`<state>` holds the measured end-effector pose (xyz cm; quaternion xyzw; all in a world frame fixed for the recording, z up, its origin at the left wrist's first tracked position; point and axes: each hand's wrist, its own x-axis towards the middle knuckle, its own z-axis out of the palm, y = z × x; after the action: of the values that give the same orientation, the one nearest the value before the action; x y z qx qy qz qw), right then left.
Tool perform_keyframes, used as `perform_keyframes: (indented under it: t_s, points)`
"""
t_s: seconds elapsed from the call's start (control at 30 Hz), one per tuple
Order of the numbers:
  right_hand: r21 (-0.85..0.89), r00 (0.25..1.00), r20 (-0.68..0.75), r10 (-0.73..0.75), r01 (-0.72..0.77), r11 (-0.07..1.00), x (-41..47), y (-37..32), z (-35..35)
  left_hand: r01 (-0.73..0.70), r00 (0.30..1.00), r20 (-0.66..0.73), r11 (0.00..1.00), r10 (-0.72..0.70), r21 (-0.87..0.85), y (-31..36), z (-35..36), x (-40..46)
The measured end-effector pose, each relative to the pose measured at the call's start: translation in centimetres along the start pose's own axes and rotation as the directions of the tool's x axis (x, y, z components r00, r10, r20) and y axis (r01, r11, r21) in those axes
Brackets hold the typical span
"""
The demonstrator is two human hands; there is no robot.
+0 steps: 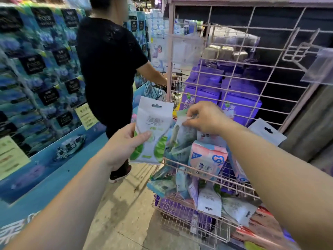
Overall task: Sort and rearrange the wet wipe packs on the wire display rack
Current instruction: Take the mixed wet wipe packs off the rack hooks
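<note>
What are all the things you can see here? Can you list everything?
Green and white wipe pack: one, upright, held left of the rack.
Pale grey-green pack: one, pinched at its top, over the basket.
Pink and blue pack: one, in the upper basket.
Mixed packs: several, white, teal and green, jumbled in the lower basket.
Wire rack: one, pink, on the right.
Purple packs: a stack, behind the rack's grid.
Shopper: one, in black, back turned, with a trolley.
Blue display: one wall, far left.
Left hand: holds the green and white pack.
Right hand: pinches the pale grey-green pack.
</note>
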<state>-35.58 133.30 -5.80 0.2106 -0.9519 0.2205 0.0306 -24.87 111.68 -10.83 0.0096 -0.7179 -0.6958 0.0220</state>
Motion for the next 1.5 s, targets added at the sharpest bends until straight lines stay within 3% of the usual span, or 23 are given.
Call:
perform_keyframes:
  t_s: [0.1, 0.17, 0.27, 0.37, 0.47, 0.5, 0.6, 0.63, 0.73, 0.8, 0.87, 0.9, 0.93, 1.0, 1.07, 1.13, 1.17, 1.2, 1.27, 1.3, 1.33, 1.4, 1.5]
  points:
    - [0.437, 0.995, -0.093, 0.028, 0.015, 0.899, -0.2, -0.3, -1.5, 0.007, 1.0, -0.001, 1.0, -0.007, -0.026, 0.2, -0.1, 0.1]
    - [0.561, 0.987, -0.159, 0.032, 0.063, 0.826, -0.2, -0.7, -2.3, 0.021, 1.0, -0.002, 0.996, -0.021, -0.086, 0.6, 0.0, 0.2]
    - [0.622, 0.989, -0.146, -0.024, 0.111, 0.775, -0.3, -1.8, -2.7, 0.013, 1.0, 0.027, 0.996, -0.011, -0.091, 1.5, 0.6, 0.5]
    - [0.672, 0.995, -0.025, -0.093, 0.086, 0.735, -1.2, -2.3, -2.6, 0.008, 0.993, 0.117, 1.0, -0.005, -0.02, 2.5, 1.3, 0.3]
    - [0.729, 0.998, 0.02, -0.056, 0.024, 0.684, -1.9, -1.9, -2.6, 0.063, 0.982, 0.185, 0.991, -0.041, -0.116, 3.3, 2.5, -0.3]
    - [0.782, 0.999, 0.032, -0.019, -0.014, 0.623, -2.3, -1.6, -2.9, 0.064, 0.983, 0.179, 0.987, -0.037, -0.149, 3.6, 3.0, -0.3]
    - [0.936, 0.977, 0.213, -0.001, -0.204, 0.287, -3.9, -0.7, -3.6, 0.017, 0.996, 0.084, 0.969, 0.003, -0.245, 4.4, 5.0, 0.2]
    - [0.939, 0.968, 0.248, -0.029, -0.233, 0.254, -4.7, -0.4, -3.4, -0.006, 0.998, 0.057, 0.96, 0.023, -0.279, 4.6, 6.0, 0.5]
    - [0.933, 0.977, 0.21, -0.032, -0.19, 0.307, -7.0, -0.1, -2.2, -0.042, 0.996, 0.055, 0.943, 0.063, -0.329, 4.9, 8.9, 1.1]
    - [0.933, 0.99, 0.135, 0.036, -0.139, 0.332, -7.9, 0.9, -2.3, -0.006, 0.986, 0.157, 0.948, 0.059, -0.317, 4.7, 9.3, 1.5]
    - [0.929, 0.991, 0.084, 0.108, -0.117, 0.352, -8.4, 2.9, -3.1, 0.015, 0.98, 0.197, 0.981, 0.024, -0.193, 4.3, 8.1, 2.2]
    - [0.924, 0.986, 0.07, 0.151, -0.121, 0.361, -8.7, 4.0, -3.5, -0.015, 0.99, 0.14, 1.0, 0.014, 0.005, 4.0, 7.3, 2.6]
    - [0.921, 0.98, 0.064, 0.191, -0.132, 0.367, -9.1, 5.0, -3.8, -0.064, 0.995, 0.088, 0.957, 0.041, 0.282, 3.4, 6.6, 3.2]
    - [0.915, 0.967, 0.059, 0.248, -0.152, 0.373, -9.9, 7.0, -3.9, -0.149, 0.988, 0.136, 0.634, 0.069, 0.759, 1.8, 6.3, 4.0]
    - [0.918, 0.952, 0.057, 0.301, -0.169, 0.359, -10.7, 8.4, -3.7, -0.16, 0.986, 0.167, 0.358, 0.011, 0.92, 0.3, 7.3, 4.4]
    - [0.931, 0.941, 0.065, 0.332, -0.176, 0.318, -11.4, 9.5, -3.5, -0.176, 0.984, 0.175, 0.203, 0.019, 0.963, -0.6, 8.3, 4.8]
    - [0.938, 0.938, 0.061, 0.341, -0.17, 0.303, -11.8, 9.9, -3.5, -0.185, 0.983, 0.182, 0.184, 0.029, 0.965, -0.7, 8.4, 4.9]
    - [0.942, 0.935, 0.052, 0.35, -0.162, 0.294, -12.0, 10.4, -3.6, -0.18, 0.984, 0.17, 0.258, 0.06, 0.949, -0.7, 8.4, 5.0]
    - [0.949, 0.93, 0.03, 0.367, -0.142, 0.283, -12.5, 11.2, -3.8, -0.108, 0.991, 0.047, 0.531, 0.127, 0.841, -0.2, 7.9, 5.3]
    - [0.953, 0.926, 0.02, 0.378, -0.132, 0.273, -12.6, 11.6, -3.8, -0.081, 0.983, -0.04, 0.622, 0.178, 0.779, 0.0, 7.6, 5.8]
    - [0.957, 0.92, 0.014, 0.392, -0.126, 0.262, -12.7, 11.9, -3.8, -0.087, 0.965, -0.095, 0.637, 0.246, 0.766, 0.3, 7.6, 6.5]
    - [0.96, 0.908, 0.001, 0.42, -0.119, 0.255, -12.9, 12.1, -3.5, -0.124, 0.937, -0.08, 0.539, 0.339, 0.833, 0.9, 8.0, 7.9]
    - [0.952, 0.891, -0.035, 0.453, -0.109, 0.287, -13.1, 11.9, -3.0, -0.117, 0.959, -0.018, 0.451, 0.283, 0.885, 1.1, 9.4, 9.9]
